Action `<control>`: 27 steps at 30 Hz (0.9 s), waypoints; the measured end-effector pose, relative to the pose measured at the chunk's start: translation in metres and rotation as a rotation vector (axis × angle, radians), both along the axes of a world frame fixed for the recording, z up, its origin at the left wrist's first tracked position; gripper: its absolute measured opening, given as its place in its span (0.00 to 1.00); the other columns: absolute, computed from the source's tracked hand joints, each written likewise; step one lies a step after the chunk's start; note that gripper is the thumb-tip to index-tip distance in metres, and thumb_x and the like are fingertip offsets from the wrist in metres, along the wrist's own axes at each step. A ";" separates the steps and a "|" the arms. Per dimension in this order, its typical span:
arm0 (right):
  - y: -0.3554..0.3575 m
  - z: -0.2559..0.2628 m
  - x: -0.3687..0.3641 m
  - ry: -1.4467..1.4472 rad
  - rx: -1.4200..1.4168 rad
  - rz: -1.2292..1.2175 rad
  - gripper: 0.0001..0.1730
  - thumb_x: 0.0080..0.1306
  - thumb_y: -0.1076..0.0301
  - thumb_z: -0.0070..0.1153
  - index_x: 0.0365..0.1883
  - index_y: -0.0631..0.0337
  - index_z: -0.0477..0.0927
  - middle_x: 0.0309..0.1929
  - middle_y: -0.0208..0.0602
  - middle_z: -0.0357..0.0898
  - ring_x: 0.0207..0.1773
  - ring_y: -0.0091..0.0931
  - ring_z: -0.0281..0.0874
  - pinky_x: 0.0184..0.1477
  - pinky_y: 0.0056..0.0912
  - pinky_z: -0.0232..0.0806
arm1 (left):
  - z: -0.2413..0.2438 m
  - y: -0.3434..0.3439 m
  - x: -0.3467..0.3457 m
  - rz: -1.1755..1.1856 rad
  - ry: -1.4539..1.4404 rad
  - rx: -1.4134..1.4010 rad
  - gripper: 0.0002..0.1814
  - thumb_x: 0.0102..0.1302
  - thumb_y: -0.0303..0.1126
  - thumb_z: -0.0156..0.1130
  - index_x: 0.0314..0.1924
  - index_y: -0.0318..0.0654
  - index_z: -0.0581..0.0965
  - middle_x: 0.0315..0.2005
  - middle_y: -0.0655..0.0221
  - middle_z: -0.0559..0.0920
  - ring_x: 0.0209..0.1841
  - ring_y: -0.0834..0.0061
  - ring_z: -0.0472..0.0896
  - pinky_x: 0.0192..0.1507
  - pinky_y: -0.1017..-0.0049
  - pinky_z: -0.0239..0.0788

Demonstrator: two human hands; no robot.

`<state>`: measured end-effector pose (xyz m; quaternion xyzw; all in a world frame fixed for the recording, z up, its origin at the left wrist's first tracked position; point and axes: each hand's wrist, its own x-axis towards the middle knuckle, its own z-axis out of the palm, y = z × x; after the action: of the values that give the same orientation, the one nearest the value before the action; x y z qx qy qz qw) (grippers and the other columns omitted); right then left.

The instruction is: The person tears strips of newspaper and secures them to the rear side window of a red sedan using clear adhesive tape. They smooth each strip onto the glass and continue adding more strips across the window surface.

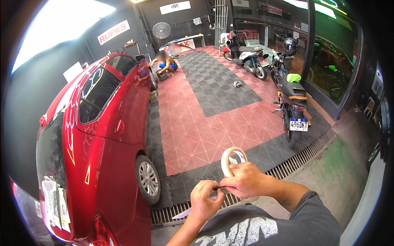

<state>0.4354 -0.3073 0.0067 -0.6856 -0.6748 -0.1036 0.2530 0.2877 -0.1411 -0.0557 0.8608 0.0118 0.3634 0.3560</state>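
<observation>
My right hand [247,180] holds a roll of masking tape [225,163], its fingers hooked through the ring. The thumb and fingertips of that hand pinch together close against my left hand [205,198]. Between the fingertips of both hands is a small greyish strip [214,194], mostly hidden by the fingers, so its material is unclear. A pale, pointed flat piece [182,214] sticks out beyond my left wrist; whether that hand holds it cannot be seen. Both hands are in front of my dark shirt, above a floor grate [234,201].
A red car [120,166] stands at left, with newspaper sheets [55,203] at its rear. A person [166,64] crouches by its front wheel. Motorcycles [294,101] are parked at right beside glass panels. A hose [197,80] and a crumpled cloth [237,84] lie on the tiled floor [215,135].
</observation>
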 end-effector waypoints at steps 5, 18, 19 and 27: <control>0.007 0.005 0.008 0.083 0.003 0.033 0.08 0.66 0.62 0.77 0.40 0.50 0.91 0.31 0.34 0.85 0.39 0.37 0.90 0.41 0.45 0.80 | -0.011 0.004 -0.005 0.076 -0.070 -0.018 0.10 0.56 0.19 0.74 0.38 0.33 0.85 0.38 0.56 0.92 0.43 0.55 0.94 0.48 0.61 0.86; -0.050 0.075 0.069 0.018 0.033 -0.097 0.07 0.65 0.66 0.79 0.39 0.52 0.93 0.35 0.35 0.90 0.38 0.40 0.91 0.40 0.48 0.80 | -0.105 0.099 -0.065 0.286 0.056 0.311 0.07 0.56 0.24 0.74 0.34 0.39 0.83 0.33 0.60 0.88 0.42 0.55 0.89 0.48 0.57 0.82; -0.063 0.078 0.076 0.032 0.056 -0.165 0.06 0.65 0.66 0.79 0.39 0.52 0.93 0.35 0.35 0.91 0.38 0.40 0.91 0.40 0.48 0.80 | -0.132 0.120 -0.083 0.325 0.132 0.338 0.06 0.56 0.24 0.73 0.33 0.39 0.82 0.31 0.60 0.87 0.39 0.54 0.88 0.46 0.56 0.81; -0.073 0.038 0.066 -0.122 0.075 -0.170 0.06 0.66 0.63 0.79 0.37 0.50 0.92 0.31 0.34 0.85 0.36 0.35 0.88 0.37 0.44 0.80 | -0.053 0.076 -0.062 0.411 -0.060 0.266 0.07 0.54 0.23 0.71 0.35 0.37 0.84 0.38 0.56 0.89 0.46 0.49 0.87 0.56 0.52 0.79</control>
<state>0.5013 -0.3798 0.0444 -0.7227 -0.6241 -0.1916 0.2271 0.2257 -0.0656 -0.1087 0.8685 0.1280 0.4519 0.1583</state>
